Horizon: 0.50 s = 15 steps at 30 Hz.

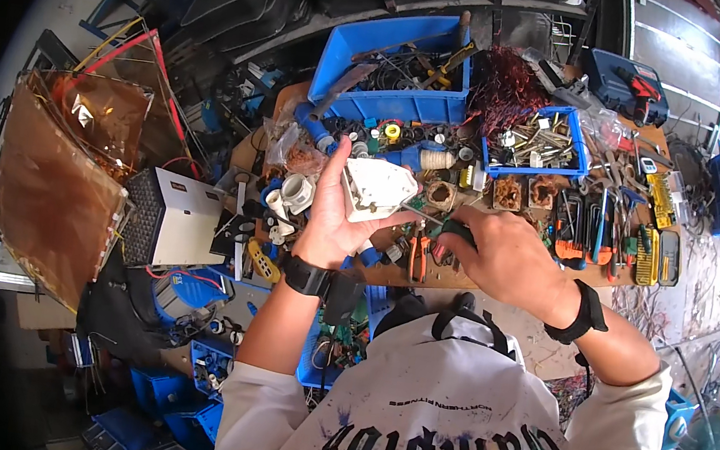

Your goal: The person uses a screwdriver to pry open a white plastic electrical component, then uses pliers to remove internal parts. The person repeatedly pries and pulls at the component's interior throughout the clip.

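Far left of the fingers stands a brown, sheet-sided box (pixel 61 192), and nearer them a white box with a grey textured side (pixel 195 218). A yellow oval plastic tool (pixel 264 259) lies below and left of the left fingertips, and a white plastic pipe fitting (pixel 297 190) lies just left of the left thumb.

The left hand (pixel 334 226), palm up, cradles a white angular plastic housing (pixel 380 189): the thumb rises along its left edge, and the other fingers reach under its lower right side. A large blue plastic bin (pixel 395 108) of cables and tools stands beyond these fingers, with a cream-coloured spool (pixel 436 159) closer to them.

Orange-handled pliers (pixel 417 259) lie below the gap between the two hands. The right hand (pixel 513 260) has its fingers curled together around the dark handle of a thin-shafted screwdriver (pixel 459 231); its shaft points left to the housing's lower right edge, though whether the tip touches is too small to tell.

Beyond the right fingers is a shallow blue tray (pixel 541 170) of metal fasteners. To their right lie a row of hand tools (pixel 596 235) and yellow tool cases (pixel 647 256).
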Tool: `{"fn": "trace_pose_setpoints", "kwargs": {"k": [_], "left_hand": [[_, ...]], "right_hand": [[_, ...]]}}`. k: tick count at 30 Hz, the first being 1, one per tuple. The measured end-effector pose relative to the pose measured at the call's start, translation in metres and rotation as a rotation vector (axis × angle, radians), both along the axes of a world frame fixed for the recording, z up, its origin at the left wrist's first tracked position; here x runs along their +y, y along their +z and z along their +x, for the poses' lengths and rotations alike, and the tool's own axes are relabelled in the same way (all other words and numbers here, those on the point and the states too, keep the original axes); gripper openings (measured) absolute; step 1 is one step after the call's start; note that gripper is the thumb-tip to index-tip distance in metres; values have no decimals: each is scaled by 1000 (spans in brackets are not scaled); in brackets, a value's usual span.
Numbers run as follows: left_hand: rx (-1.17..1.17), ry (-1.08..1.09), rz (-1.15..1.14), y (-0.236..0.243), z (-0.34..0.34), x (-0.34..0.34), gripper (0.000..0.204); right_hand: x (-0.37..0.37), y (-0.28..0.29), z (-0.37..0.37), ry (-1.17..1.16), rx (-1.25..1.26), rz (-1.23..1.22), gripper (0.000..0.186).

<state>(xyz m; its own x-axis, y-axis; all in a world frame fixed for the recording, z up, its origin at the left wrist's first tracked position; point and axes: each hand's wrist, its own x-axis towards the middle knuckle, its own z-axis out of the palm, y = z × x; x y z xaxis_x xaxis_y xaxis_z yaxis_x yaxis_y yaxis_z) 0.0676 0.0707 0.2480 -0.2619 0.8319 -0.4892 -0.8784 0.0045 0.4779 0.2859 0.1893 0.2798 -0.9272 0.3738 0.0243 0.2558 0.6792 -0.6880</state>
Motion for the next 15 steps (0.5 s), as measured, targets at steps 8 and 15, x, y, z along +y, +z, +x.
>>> {"fn": "trace_pose_setpoints", "kwargs": {"k": [8, 15], "left_hand": [[107, 229, 23, -5, 15, 4, 48], [145, 364, 99, 0, 28, 2, 40]], "right_hand": [[2, -13, -3, -20, 43, -63, 34], [-7, -31, -5, -153, 26, -484, 36]]}}
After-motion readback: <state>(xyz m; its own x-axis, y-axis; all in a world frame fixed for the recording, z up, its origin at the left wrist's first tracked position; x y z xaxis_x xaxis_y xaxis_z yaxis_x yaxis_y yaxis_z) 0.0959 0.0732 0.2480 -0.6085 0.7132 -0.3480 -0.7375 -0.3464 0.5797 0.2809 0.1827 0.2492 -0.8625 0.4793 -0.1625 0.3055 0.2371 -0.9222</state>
